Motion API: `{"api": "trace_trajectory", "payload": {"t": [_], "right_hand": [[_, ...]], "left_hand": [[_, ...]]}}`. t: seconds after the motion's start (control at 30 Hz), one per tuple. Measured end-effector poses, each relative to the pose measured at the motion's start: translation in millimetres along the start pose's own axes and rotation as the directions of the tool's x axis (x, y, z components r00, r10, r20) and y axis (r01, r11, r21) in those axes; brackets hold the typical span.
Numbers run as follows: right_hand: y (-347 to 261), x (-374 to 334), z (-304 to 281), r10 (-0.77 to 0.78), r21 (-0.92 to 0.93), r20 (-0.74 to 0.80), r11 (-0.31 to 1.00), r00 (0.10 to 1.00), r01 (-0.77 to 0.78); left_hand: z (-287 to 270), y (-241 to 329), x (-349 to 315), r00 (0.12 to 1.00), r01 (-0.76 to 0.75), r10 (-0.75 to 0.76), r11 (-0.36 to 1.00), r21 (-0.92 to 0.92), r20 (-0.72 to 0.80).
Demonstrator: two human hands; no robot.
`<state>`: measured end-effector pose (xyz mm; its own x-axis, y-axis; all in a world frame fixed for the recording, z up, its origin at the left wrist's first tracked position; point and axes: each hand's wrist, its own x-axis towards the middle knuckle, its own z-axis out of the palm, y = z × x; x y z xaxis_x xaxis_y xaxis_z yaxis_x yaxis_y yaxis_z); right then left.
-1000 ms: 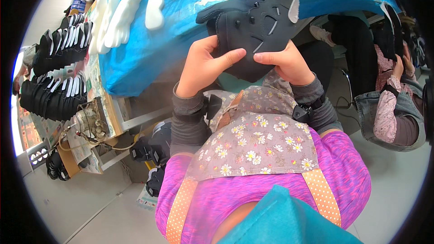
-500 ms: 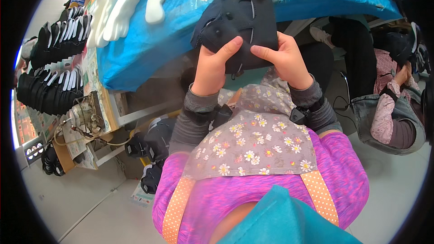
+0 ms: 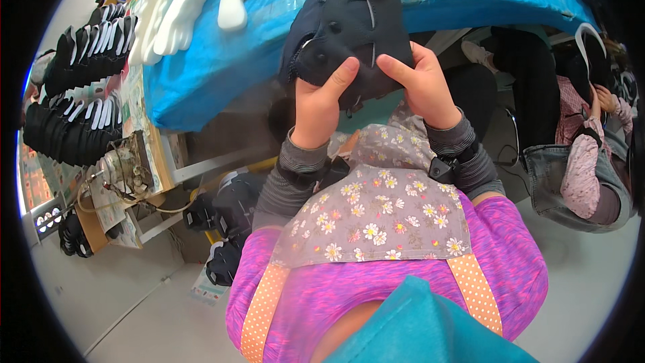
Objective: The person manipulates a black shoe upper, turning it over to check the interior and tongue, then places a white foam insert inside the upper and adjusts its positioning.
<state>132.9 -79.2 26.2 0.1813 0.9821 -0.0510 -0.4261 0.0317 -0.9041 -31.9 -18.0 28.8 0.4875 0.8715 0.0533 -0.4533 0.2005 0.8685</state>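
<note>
A black shoe upper [image 3: 349, 23] with slits, loops and round black spots lies partly over the edge of the blue-covered table. My left hand [image 3: 317, 107] grips its near left side, thumb on top and fingers hidden beneath. On the near right side my right hand [image 3: 430, 87] holds the same piece, the thumb pressed on top and the other fingers mostly behind it. A white edge of something shows at the upper's far right end.
White foot-shaped forms [image 3: 191, 7] lie on the blue table cover [image 3: 185, 94]. Rows of black shoe uppers [image 3: 77, 128] stand at left near a small machine [image 3: 127, 168]. More black pieces [image 3: 232, 208] sit below the table. A co-worker [image 3: 584, 168] handles a black piece at right.
The upper has shifted slightly left and tilted a little, with both thumbs still on it. At right, the co-worker's black piece has turned, showing a white rim.
</note>
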Motion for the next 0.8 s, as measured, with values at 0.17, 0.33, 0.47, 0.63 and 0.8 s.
{"api": "trace_trajectory", "payload": {"t": [0.17, 0.33, 0.47, 0.63, 0.8], "right_hand": [[-3.8, 3.3, 7.5, -0.079, -0.067, -0.029, 0.995, 0.996, 0.077], [2.9, 12.3, 6.7, -0.095, -0.070, -0.044, 0.993, 0.995, 0.091], [0.6, 9.9, 7.2, -0.085, -0.108, -0.016, 0.991, 0.996, 0.083], [6.1, 10.0, -8.0, -0.106, -0.115, 0.035, 0.987, 0.994, 0.109], [-2.1, 2.0, 8.0, -0.108, -0.162, 0.028, 0.980, 0.994, 0.111]], "left_hand": [[5.6, -0.6, -3.8, 0.999, 0.026, -0.027, 0.999, -0.023, -0.037], [6.4, 2.3, -1.7, 0.997, 0.032, -0.036, 0.998, -0.047, -0.073], [4.1, 4.8, -1.7, 0.995, 0.023, -0.038, 0.988, -0.155, -0.092], [4.0, 1.5, 2.5, 0.988, 0.014, -0.046, 0.977, -0.215, -0.145], [2.5, 5.9, 7.3, 0.991, 0.033, -0.065, 0.963, -0.269, -0.113]]}}
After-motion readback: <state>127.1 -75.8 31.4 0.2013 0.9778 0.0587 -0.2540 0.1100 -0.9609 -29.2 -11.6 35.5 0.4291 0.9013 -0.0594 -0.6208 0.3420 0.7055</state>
